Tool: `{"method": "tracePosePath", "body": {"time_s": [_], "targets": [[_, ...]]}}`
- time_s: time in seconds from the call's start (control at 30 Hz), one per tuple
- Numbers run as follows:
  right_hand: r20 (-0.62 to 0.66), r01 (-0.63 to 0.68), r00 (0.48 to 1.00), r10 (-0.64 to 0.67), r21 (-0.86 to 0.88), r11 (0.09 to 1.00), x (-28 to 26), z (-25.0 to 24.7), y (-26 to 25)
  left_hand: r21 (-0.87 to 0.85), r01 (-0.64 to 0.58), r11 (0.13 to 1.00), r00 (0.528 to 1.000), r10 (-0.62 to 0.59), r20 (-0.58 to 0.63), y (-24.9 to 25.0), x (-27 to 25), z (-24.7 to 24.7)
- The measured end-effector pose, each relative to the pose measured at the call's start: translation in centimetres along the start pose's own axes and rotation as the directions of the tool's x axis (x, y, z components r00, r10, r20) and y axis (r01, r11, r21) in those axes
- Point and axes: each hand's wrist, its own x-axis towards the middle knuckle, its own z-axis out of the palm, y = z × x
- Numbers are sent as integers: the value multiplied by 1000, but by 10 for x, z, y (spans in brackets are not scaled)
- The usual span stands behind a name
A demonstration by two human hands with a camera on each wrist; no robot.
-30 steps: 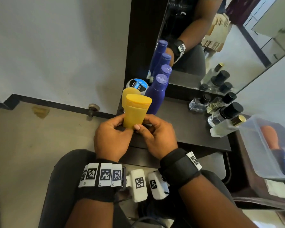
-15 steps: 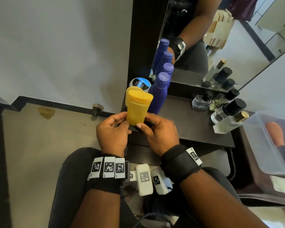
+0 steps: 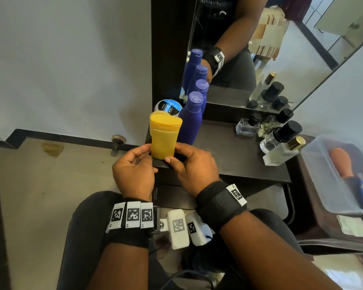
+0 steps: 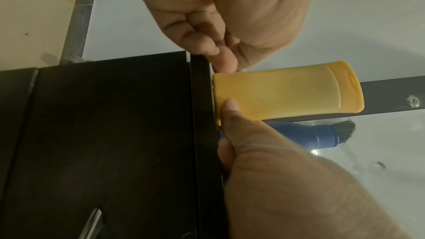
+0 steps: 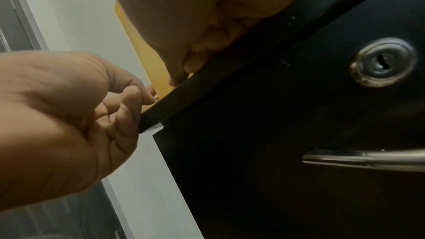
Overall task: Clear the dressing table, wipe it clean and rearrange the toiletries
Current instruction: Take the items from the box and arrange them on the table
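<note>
A yellow flip-cap bottle [image 3: 164, 139] stands upright on the front-left corner of the dark dressing table [image 3: 228, 155]. My left hand [image 3: 145, 152] has curled fingers touching the bottle's left side at its base. My right hand [image 3: 175, 153] pinches the base from the right, thumb on the near face. In the left wrist view the yellow bottle [image 4: 287, 94] sits at the table edge with fingertips on both lower corners. The right wrist view shows only a strip of the yellow bottle [image 5: 147, 50] behind my fingers.
A blue Nivea bottle [image 3: 192, 120] and a round tin [image 3: 169, 106] stand just behind the yellow one. Several perfume bottles [image 3: 281, 135] cluster at the table's right end below the mirror [image 3: 281, 49]. A clear plastic box [image 3: 333, 174] sits further right. Below the tabletop is a drawer lock [image 5: 384, 62].
The yellow bottle has come down onto the table's front-left corner. Both hands have slid lower, to its base.
</note>
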Motion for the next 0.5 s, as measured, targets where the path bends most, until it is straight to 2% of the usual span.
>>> {"method": "tracePosePath", "body": {"time_s": [0.17,0.3,0.4,0.5], "targets": [[19,-11,1000,11,-3,1000,-1,-2,-2,-48,-25,999,997,22,-69,0,1,-2],[19,-55,998,54,87,995,-1,-9,-3,-52,-217,975,966,207,-156,8,-8,-6],[65,-131,991,120,231,964,-7,-21,-3,-10,-400,917,914,398,-79,16,-32,-1],[151,-173,980,127,350,921,-22,-34,6,62,-531,845,844,521,130,20,-67,15]]}}
